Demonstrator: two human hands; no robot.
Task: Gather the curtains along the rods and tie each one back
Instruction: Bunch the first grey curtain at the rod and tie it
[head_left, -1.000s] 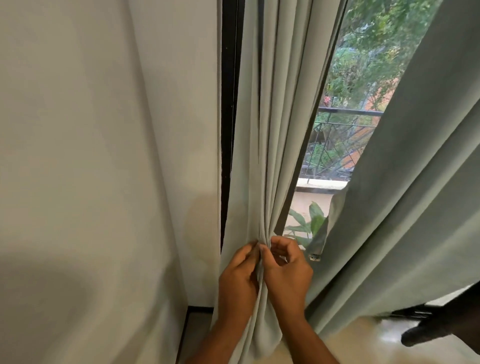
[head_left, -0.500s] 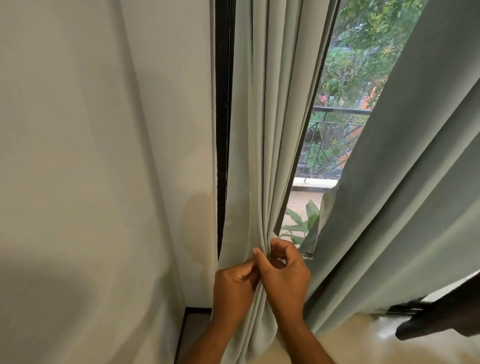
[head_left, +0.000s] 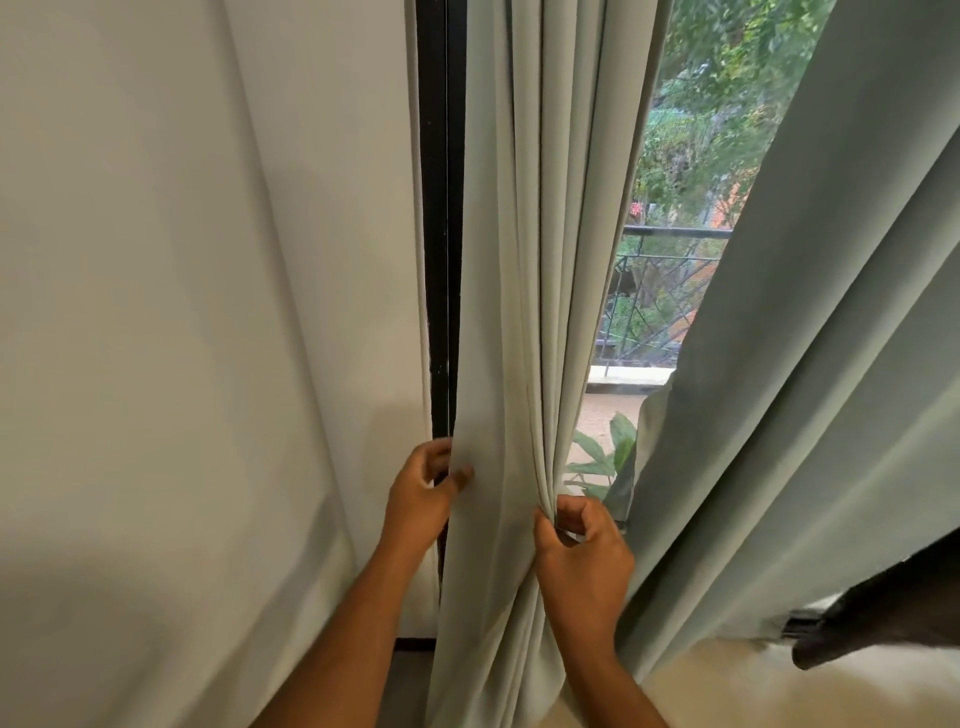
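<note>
Pale grey-green cloth is filling the middle of our view: the curtain (head_left: 524, 260) is hanging in long upright folds just right of the black window frame (head_left: 439, 218), and we are taking that frame as our landmark. Our left hand (head_left: 421, 499) is gripping the curtain's left edge right beside the frame, the thumb lying on the front of the cloth and the fingers curling behind it. Our right hand (head_left: 584, 551) is working further right of the frame and a little lower, pinching a bunch of gathered folds between thumb and curled fingers. Between our two hands the cloth is lying fairly flat, while the folds above our right hand are running up close together. Below our hands the curtain is falling toward the floor (head_left: 727, 691).

Well to the right of the frame, a second curtain (head_left: 831, 364) of the same colour is slanting across the view, its lower part pulled off to the right. Between the two curtains we are seeing glass, with a dark balcony railing (head_left: 660, 291), green leaves (head_left: 602, 457) low down and trees (head_left: 727, 104) higher up. Left of the frame, a plain off-white wall (head_left: 182, 312) is taking up the rest of the view. At the far right, low down, a dark shape (head_left: 878, 618) is showing under the second curtain; we cannot tell what it is.
</note>
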